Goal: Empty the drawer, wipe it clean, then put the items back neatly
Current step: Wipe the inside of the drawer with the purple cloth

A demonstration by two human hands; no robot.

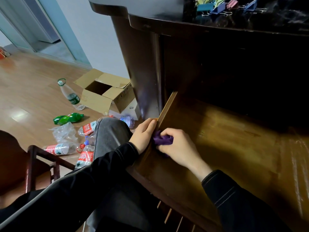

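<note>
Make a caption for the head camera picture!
Right hand holds a purple cloth in the open drawer; left hand grips its side wall.

I'm seeing dim light: desk recess (250,72) nearly black, drawer (225,139) warmly lit, glare on the floor (18,114), edges bending, slightly soft.

Head cam, close, looks fwd-down into open drawer (217,139).

Open cardboard box (107,92) stands on the wooden floor (30,91), just beside the desk (142,64); clear bottle with green label (71,95) lies just left of the box; green bottle (68,118) lies nearer; crushed red-labelled bottles (87,128) cluster near it; dark wooden chair (33,161) stands at the floor's near left edge.
</note>
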